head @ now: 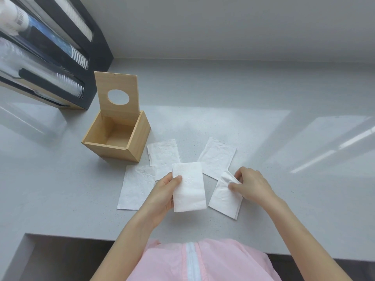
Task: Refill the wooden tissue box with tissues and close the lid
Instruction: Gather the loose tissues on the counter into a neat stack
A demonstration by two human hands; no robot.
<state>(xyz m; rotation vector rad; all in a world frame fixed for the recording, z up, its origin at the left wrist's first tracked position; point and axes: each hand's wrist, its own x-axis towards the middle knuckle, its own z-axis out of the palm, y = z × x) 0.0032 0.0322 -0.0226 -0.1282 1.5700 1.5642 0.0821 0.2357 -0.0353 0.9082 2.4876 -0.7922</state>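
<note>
A wooden tissue box (117,136) is placed on the grey counter (223,94), to the far left of both hands and well apart from them. Its lid (117,94), with a round hole, is stood upright at the back edge, and the inside of the box is seen empty. A folded tissue (188,187) is held above the counter by the left hand (164,191): the thumb is pressed on its upper left part and the other fingers are hidden behind it. A second folded tissue (225,195) is lying on the counter just beside, and its upper corner is pinched between the thumb and the fingers of the right hand (251,183). Three more tissues are laid flat between the hands and the box: one (136,187) left of the left hand, one (163,155) just beside the box, one (217,157) further right. A black dispenser rack (60,47) is seen at the far left.
</note>
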